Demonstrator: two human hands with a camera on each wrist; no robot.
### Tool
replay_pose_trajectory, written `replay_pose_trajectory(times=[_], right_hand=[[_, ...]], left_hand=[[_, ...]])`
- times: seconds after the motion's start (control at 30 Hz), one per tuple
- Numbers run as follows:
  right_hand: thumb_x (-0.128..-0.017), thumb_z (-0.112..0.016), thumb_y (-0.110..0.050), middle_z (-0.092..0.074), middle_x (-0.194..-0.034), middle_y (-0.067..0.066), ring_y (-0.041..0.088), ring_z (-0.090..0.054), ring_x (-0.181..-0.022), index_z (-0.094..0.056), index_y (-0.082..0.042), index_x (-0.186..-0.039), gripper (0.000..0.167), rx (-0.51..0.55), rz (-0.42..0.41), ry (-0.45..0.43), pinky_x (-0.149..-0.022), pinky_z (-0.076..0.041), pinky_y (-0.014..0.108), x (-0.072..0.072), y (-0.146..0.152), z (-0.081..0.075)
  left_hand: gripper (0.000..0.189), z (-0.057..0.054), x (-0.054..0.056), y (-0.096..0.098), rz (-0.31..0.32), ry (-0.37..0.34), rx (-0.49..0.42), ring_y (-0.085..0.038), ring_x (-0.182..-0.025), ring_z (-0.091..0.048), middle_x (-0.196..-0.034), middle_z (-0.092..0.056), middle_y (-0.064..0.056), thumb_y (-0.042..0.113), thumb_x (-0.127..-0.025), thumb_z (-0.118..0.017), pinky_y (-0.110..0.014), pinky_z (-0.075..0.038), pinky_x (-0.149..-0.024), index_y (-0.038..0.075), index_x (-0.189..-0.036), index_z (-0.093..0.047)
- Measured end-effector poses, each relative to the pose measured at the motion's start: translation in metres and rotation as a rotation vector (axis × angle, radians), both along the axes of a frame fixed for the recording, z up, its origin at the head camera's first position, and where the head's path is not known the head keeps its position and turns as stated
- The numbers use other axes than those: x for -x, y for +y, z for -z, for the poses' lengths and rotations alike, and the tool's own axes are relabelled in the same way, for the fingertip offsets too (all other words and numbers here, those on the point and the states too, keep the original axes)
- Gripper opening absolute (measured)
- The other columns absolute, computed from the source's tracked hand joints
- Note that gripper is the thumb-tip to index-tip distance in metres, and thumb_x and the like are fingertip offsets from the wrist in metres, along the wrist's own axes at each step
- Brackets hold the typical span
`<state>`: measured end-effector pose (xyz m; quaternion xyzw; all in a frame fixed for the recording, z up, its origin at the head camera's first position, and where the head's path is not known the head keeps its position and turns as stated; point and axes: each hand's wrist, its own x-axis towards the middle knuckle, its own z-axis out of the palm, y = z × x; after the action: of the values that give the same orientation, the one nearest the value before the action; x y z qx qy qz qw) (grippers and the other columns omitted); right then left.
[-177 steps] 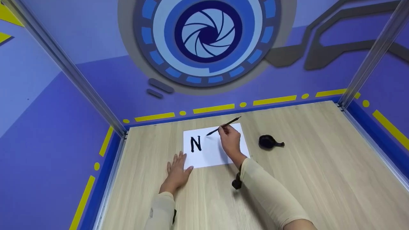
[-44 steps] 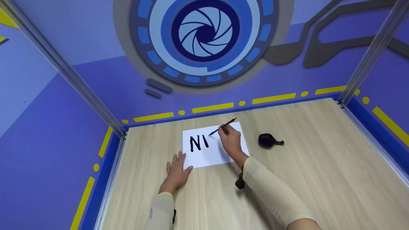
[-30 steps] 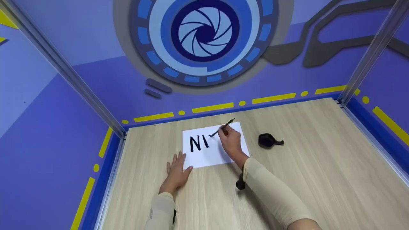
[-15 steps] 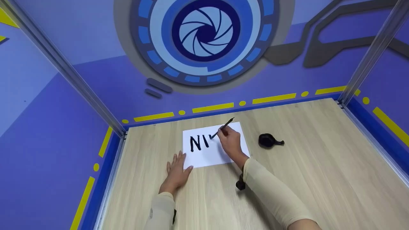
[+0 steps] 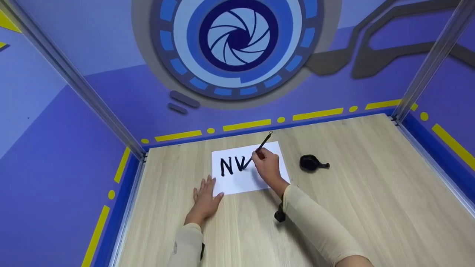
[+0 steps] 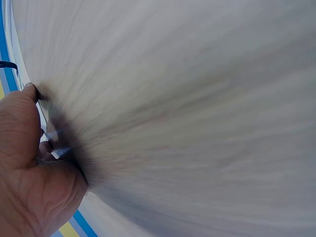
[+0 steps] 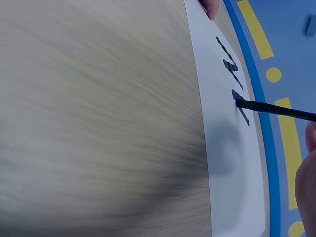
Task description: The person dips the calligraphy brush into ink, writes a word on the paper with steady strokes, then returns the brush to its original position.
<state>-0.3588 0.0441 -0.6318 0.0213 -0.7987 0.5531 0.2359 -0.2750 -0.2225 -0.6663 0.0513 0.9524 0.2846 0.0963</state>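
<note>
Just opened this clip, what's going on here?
A person is painting black letters on a white sheet of paper that lies on a wooden table. The right hand holds a thin dark brush, its tip at the foot of a V-shaped mark beside a finished N. The left hand rests at the sheet's lower left corner, fingers spread. A small black dish sits to the right of the sheet; its contents can't be made out.
</note>
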Motion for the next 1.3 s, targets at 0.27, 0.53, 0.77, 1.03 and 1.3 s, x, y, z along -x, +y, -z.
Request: replay_pose_trajectory(times=[0.27, 0.53, 0.77, 1.03, 1.3], right_hand=[[-0.093, -0.076, -0.013, -0.077, -0.077, 0.007, 0.015, -0.064, -0.071, -0.079, -0.008, -0.086, 0.009, 0.013, -0.017, -0.014, -0.067, -0.053, 0.025, -0.004, -0.001, 0.000], [-0.090, -0.076, -0.011, -0.075, -0.072, 0.005, 0.012, -0.061, -0.067, -0.079, -0.009, -0.082, 0.009, 0.018, -0.002, 0.022, -0.064, -0.050, 0.024, -0.004, -0.003, 0.002], [-0.093, -0.077, -0.013, -0.075, -0.075, 0.005, 0.013, -0.062, -0.070, -0.079, -0.008, -0.084, 0.011, 0.064, 0.003, -0.013, -0.066, -0.050, 0.023, -0.003, -0.004, -0.003], [-0.100, -0.073, -0.021, -0.078, -0.082, 0.006, 0.011, -0.071, -0.075, -0.079, -0.010, -0.091, 0.016, 0.232, 0.034, -0.080, -0.069, -0.057, 0.022, -0.001, 0.002, -0.013], [-0.102, -0.071, -0.021, -0.078, -0.087, 0.008, 0.012, -0.072, -0.077, -0.079, -0.008, -0.096, 0.017, 0.249, 0.044, -0.090, -0.071, -0.059, 0.022, -0.001, 0.009, -0.013]], left_hand=[[0.072, 0.000, 0.001, 0.001, -0.014, -0.008, -0.003, -0.039, -0.170, -0.003, -0.183, -0.010, -0.011, 0.040, -0.112, -0.054, -0.068, 0.007, -0.135, 0.012, -0.171, -0.025], [0.073, -0.001, 0.001, 0.001, -0.004, -0.004, -0.009, -0.042, -0.170, -0.004, -0.182, -0.011, -0.014, 0.040, -0.111, -0.055, -0.070, 0.006, -0.134, 0.010, -0.170, -0.026], [0.072, -0.001, 0.001, 0.001, -0.004, -0.008, 0.005, -0.040, -0.170, -0.004, -0.182, -0.011, -0.013, 0.040, -0.112, -0.054, -0.068, 0.005, -0.135, 0.011, -0.171, -0.026], [0.071, -0.001, 0.002, 0.002, -0.006, -0.008, -0.001, -0.040, -0.170, -0.003, -0.182, -0.011, -0.012, 0.040, -0.112, -0.054, -0.069, 0.006, -0.135, 0.011, -0.171, -0.026], [0.071, 0.000, 0.002, 0.000, -0.008, -0.008, 0.011, -0.040, -0.170, -0.004, -0.182, -0.011, -0.012, 0.041, -0.112, -0.053, -0.068, 0.006, -0.135, 0.012, -0.171, -0.026]])
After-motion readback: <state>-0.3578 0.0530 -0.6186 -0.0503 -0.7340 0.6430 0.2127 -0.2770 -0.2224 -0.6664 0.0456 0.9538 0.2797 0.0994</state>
